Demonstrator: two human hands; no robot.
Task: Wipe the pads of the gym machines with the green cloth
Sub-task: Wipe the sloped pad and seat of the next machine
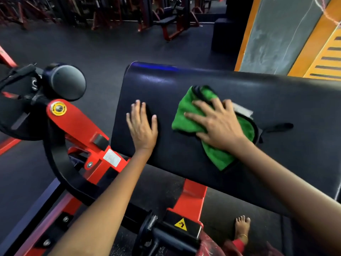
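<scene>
Cloth work sits under the right hand (219, 126): its fingers are spread flat, pressing the green cloth (186, 115) onto the black pad (276, 100). The left hand (142, 124) rests flat and empty on the pad just beside the cloth, toward the pad's near end. The pad's long axis runs away to the right of both hands, so the unwiped stretch likely lies beyond the right hand.

Bare forearms, bare foot (242, 228), thin gold anklet (244, 235)
</scene>
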